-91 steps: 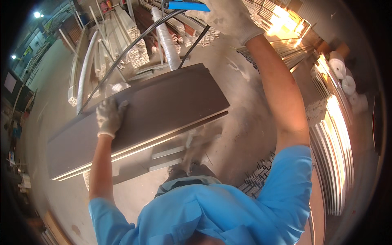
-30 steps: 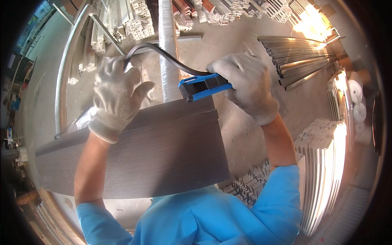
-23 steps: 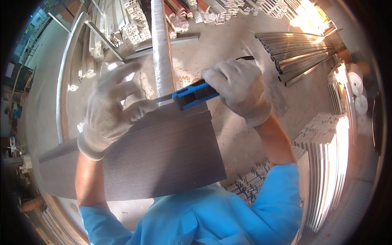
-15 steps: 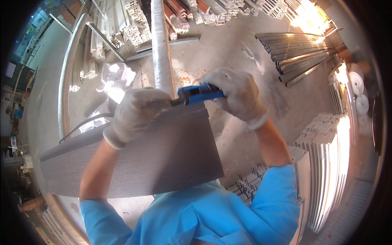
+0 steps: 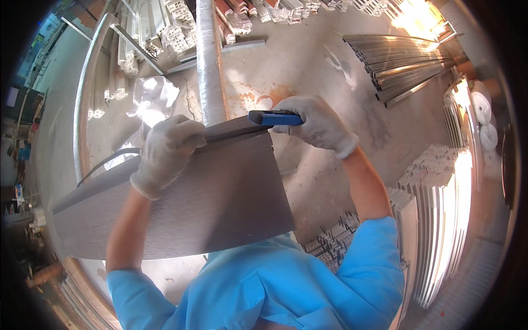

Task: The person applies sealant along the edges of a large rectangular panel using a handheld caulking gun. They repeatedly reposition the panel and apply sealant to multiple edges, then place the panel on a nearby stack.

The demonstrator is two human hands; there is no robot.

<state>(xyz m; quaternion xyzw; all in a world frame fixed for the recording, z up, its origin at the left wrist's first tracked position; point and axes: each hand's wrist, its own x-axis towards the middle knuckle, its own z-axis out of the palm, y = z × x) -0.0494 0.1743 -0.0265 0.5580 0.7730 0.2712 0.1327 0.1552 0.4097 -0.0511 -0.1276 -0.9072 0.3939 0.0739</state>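
Observation:
A dark brown wood-grain board (image 5: 220, 192) lies in front of me, its near edge against my blue shirt. My gloved left hand (image 5: 168, 154) is closed at its far edge, pinching a dark flexible strip (image 5: 113, 158) whose loose end curves away to the left. Right of that hand the strip runs along the edge toward the board's right corner. My gloved right hand (image 5: 319, 124) grips a small blue and black hand tool (image 5: 275, 117) with a boxy body, held at that corner. The tool's exact kind is unclear.
A grey metal post (image 5: 210, 71) stands just beyond the board, with a curved metal rail (image 5: 82, 104) to its left. Stacked white profiles (image 5: 176, 27), dark metal tubes (image 5: 404, 69) and a pale panel stack (image 5: 434, 220) surround the concrete floor.
My left hand has shifted left and slightly down, away from the tool. The tool has turned level and sits nearer the board's corner, the strip now stretched between the hands.

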